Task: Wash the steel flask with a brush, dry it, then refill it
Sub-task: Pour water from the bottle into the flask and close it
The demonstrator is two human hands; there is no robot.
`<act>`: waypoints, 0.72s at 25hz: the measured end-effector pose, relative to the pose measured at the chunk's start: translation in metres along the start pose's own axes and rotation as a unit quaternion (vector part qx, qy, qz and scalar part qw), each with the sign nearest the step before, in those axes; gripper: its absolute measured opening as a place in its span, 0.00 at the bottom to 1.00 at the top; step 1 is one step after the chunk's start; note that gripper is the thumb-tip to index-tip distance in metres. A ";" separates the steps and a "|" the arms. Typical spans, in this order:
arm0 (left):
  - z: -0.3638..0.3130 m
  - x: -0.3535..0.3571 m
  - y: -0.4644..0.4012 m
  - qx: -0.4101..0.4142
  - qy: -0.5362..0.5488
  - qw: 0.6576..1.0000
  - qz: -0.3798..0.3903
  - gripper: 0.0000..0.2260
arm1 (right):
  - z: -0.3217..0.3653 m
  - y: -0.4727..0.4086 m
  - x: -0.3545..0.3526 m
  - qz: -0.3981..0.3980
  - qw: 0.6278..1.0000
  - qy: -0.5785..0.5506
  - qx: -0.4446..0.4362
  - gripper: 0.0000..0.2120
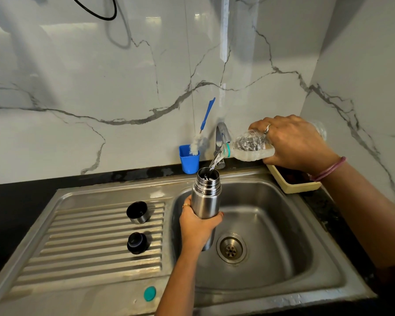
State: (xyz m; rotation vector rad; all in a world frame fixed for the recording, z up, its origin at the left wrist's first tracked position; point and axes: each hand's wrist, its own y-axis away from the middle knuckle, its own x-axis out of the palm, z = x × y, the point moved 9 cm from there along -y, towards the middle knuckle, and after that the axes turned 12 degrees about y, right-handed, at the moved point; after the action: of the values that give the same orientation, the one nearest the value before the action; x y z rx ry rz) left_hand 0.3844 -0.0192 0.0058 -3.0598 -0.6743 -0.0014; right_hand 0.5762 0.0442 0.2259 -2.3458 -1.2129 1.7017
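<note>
The steel flask (206, 197) stands upright over the sink basin (271, 224), its mouth uncovered. My left hand (197, 226) grips its lower body. My right hand (294, 142) holds a clear plastic bottle (252, 145) tipped on its side, and water runs from its neck into the flask's mouth. The flask's steel cup lid (137, 212) and black stopper (137, 243) lie on the ribbed drainboard (89, 242). A bottle brush (202, 131) with a blue handle stands in a blue cup (189, 160) by the wall.
The tap (221, 137) rises behind the flask, partly hidden by the bottle. A cream tray (292, 182) sits at the sink's back right corner. A teal bottle cap (150, 293) lies on the sink's front rim. Black countertop surrounds the sink; the drain (231, 248) is uncovered.
</note>
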 end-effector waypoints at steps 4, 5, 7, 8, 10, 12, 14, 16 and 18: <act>0.000 0.000 0.000 -0.004 0.003 1.000 -0.002 0.32 | -0.001 0.000 -0.001 -0.028 0.999 0.017 -0.004 0.31; 0.000 0.000 0.000 -0.005 0.005 1.000 -0.002 0.31 | -0.001 0.000 -0.001 -0.035 0.999 0.021 -0.005 0.30; 0.000 0.000 -0.001 -0.008 0.010 1.000 -0.003 0.31 | -0.001 -0.001 -0.001 -0.045 0.999 0.026 -0.007 0.30; 0.000 0.000 -0.001 -0.009 0.011 1.000 -0.004 0.31 | -0.002 -0.001 -0.001 -0.049 0.998 0.029 -0.007 0.30; 0.001 0.000 -0.001 -0.010 0.011 1.000 -0.006 0.31 | -0.003 -0.001 0.001 -0.061 0.998 0.035 -0.007 0.30; 0.002 0.000 -0.001 -0.011 0.009 1.000 -0.008 0.31 | -0.004 -0.002 0.002 -0.071 0.997 0.038 -0.008 0.31; 0.002 0.000 -0.002 -0.011 0.011 1.000 -0.011 0.31 | -0.004 -0.003 0.004 -0.077 0.996 0.042 -0.009 0.31; 0.002 0.000 -0.002 -0.012 0.012 1.000 -0.012 0.31 | -0.005 -0.003 0.003 -0.085 0.995 0.048 -0.010 0.31; 0.003 0.000 -0.002 -0.011 0.010 1.000 -0.012 0.31 | -0.006 -0.004 0.002 -0.093 0.994 0.051 -0.011 0.32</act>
State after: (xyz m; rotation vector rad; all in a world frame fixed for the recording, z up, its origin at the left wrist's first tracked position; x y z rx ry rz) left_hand 0.3839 -0.0174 0.0029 -3.0676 -0.7136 -0.0390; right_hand 0.5790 0.0502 0.2282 -2.2188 -1.3885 1.5005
